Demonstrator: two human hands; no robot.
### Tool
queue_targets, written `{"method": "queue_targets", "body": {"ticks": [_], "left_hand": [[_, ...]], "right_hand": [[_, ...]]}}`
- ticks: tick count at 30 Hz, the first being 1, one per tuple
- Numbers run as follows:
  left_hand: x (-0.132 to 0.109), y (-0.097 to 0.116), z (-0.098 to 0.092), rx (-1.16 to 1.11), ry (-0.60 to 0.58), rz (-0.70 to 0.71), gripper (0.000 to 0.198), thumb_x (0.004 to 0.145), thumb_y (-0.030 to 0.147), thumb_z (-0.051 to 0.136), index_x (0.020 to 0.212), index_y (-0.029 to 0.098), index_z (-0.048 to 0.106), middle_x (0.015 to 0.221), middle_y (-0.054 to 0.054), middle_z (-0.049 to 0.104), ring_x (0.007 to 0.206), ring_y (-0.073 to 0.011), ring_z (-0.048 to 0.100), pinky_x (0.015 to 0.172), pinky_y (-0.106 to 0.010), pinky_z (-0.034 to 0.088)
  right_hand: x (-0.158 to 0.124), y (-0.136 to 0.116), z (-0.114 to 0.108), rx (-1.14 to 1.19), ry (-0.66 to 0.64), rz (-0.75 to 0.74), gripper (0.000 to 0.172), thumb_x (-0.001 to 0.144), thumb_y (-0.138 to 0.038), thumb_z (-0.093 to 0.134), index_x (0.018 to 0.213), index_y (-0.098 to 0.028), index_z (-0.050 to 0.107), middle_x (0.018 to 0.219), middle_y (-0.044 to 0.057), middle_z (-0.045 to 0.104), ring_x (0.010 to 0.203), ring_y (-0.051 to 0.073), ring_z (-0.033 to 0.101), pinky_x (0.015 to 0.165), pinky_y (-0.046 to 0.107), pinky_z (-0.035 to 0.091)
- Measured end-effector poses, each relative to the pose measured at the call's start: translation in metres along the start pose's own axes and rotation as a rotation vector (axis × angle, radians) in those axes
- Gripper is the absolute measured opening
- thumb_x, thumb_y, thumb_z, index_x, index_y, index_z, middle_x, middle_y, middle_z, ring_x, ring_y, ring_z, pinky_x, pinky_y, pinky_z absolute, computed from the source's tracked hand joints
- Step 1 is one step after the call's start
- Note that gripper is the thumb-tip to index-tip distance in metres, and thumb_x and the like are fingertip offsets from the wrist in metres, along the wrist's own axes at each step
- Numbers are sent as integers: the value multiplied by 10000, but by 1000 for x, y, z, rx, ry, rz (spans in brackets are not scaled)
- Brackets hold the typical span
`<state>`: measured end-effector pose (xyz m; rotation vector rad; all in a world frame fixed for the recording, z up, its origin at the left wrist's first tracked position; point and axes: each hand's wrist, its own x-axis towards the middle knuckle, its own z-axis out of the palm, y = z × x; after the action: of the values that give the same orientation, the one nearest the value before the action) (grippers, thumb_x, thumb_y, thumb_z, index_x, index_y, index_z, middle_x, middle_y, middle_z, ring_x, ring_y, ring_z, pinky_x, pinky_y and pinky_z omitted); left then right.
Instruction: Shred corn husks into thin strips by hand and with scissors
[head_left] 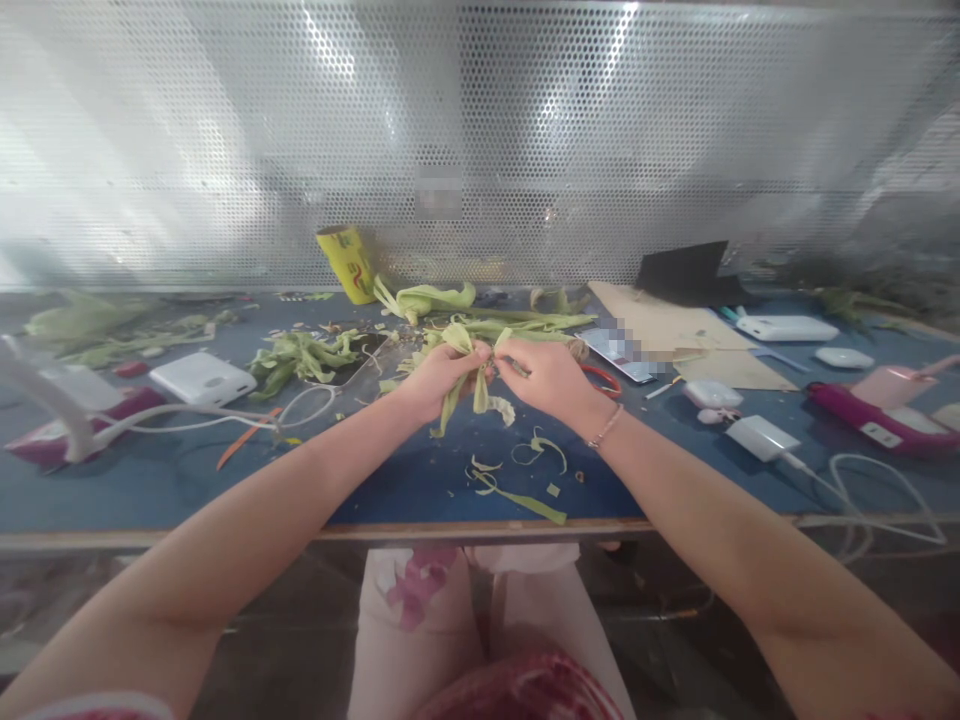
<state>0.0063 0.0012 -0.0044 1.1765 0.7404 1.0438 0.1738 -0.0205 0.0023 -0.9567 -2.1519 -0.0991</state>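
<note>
The green leafy piece (448, 405) is held above the table (420, 480), near the middle. Its long axis runs roughly up and down the view, slanting a little; the loose strips point down toward the near edge, and one broad tip rises above the left hand (444, 380). The left grip is clamped on it. The right hand (546, 375) meets it fingertip to fingertip, its grip pinched together on the right edge. A pale curl (501, 408) shows just below; whether it is attached, I cannot tell. Directly behind, green stalks (525, 323) lie crosswise, partly hidden by the hands. A red-orange loop (604, 378) shows beside the right wrist, with a lit phone (616, 353) beyond it. Thin scraps (532, 505) lie on the near side. Left of the left hand sits a leaf heap (304, 360), then a white block (202, 378). Farther back, a yellow tube (347, 265) leans near a perforated panel (450, 110).
</note>
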Motion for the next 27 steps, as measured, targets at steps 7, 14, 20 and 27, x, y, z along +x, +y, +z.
{"method": "queue_targets", "body": {"ticks": [7,14,20,27], "left_hand": [[1,-1,0,-26,-4,22,266,596,302,767,730,132,614,619,4,605,568,-76,565,555,-194,441],[-3,2,6,-111,35,64,259,592,250,772,738,126,598,666,-2,625,625,-85,593,633,-212,478],[-3,4,8,-130,147,105,267,598,262,763,725,128,570,649,5,615,607,-89,588,599,-215,471],[-2,1,12,-184,192,162,253,558,235,782,667,134,577,569,43,571,505,-49,519,512,-177,428]], "right_hand": [[1,-1,1,6,25,85,140,810,-237,492,719,-188,586,553,-21,506,489,88,387,518,239,250],[2,2,4,91,114,116,57,802,-247,500,810,-196,476,598,-29,423,525,109,394,540,251,323],[2,-2,1,-13,338,-29,109,771,-214,528,845,-197,449,931,87,459,953,230,458,852,406,379],[3,0,20,167,100,115,195,783,-339,593,706,-180,510,722,28,544,667,145,501,621,279,406]]}}
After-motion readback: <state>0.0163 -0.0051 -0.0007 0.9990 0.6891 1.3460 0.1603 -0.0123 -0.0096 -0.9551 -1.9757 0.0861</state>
